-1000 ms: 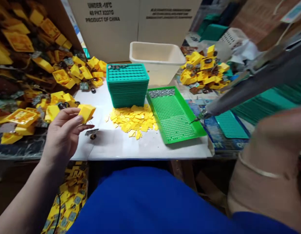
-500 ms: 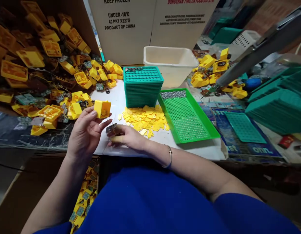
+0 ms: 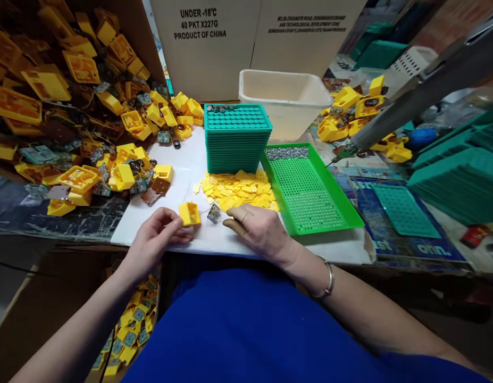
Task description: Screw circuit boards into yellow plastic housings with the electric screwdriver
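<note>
My left hand is closed at the lower left edge of a small open yellow plastic housing, its fingertips against it. Thin wires run from the housing to a small dark circuit board on its right. My right hand is just right of the board, in front of loose flat yellow plastic pieces. Its thumb and forefinger, in tan finger covers, are slightly apart with nothing visible between them. The other fingers are curled under.
Stacked teal trays stand behind the pieces. A green tray with metal bits is at right, a white tub behind. Yellow housings are heaped at left. A grey tool arm slants in from the upper right.
Both hands have lowered and moved right, further apart. The housing has come down with my left hand. My right hand has left the board. Another yellow housing and brown board now show on the left.
</note>
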The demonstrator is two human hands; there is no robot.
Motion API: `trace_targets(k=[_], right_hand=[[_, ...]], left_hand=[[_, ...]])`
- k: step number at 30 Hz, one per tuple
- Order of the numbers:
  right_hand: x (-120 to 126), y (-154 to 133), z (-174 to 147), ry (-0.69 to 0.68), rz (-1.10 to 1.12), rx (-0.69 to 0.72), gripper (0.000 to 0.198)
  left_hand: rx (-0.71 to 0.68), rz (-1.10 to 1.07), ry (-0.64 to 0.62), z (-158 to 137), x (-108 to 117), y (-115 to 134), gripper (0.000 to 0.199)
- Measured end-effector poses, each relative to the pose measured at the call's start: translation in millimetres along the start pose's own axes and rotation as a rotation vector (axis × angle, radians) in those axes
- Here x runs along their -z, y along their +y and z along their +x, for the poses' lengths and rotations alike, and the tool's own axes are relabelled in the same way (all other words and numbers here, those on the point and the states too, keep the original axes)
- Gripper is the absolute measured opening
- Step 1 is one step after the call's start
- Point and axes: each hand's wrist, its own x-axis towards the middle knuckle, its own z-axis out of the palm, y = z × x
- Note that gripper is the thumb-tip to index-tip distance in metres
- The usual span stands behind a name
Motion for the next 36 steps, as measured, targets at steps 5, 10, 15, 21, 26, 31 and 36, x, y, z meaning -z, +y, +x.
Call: trace_targets(k=[5, 10, 15, 21, 26, 31, 36], right_hand=[[-1, -4, -9, 0.002, -0.134, 0.165, 0.037], [5, -5, -20, -0.145, -0.037, 0.172, 0.027], [7, 3, -28, -0.174, 0.109, 0.125, 0.026], [6, 5, -30, -0.166, 0.201, 0.082, 0.020], [10, 2, -29, -0.225, 0.188, -0.123, 0.014], [14, -1, -25, -0.309, 0.063, -0.180, 0.016], [15, -3, -22, -0.343, -0.004, -0.167, 0.018]], left_hand=[[-0.531, 0.814, 0.073, 0, 21, -2, 0.037], [-0.938, 1.127, -0.114, 19, 32, 9, 0.031], [-0.998, 1.157, -0.275, 28, 31, 23, 0.018], [-0.918, 0.990, -0.322, 29, 30, 18, 0.023], [-0.776, 1.034, -0.380, 24, 31, 13, 0.013], [-0.824, 1.250, -0.116, 11, 11, 15, 0.014], [-0.730, 1.276, -0.169, -4, -1, 9, 0.027]])
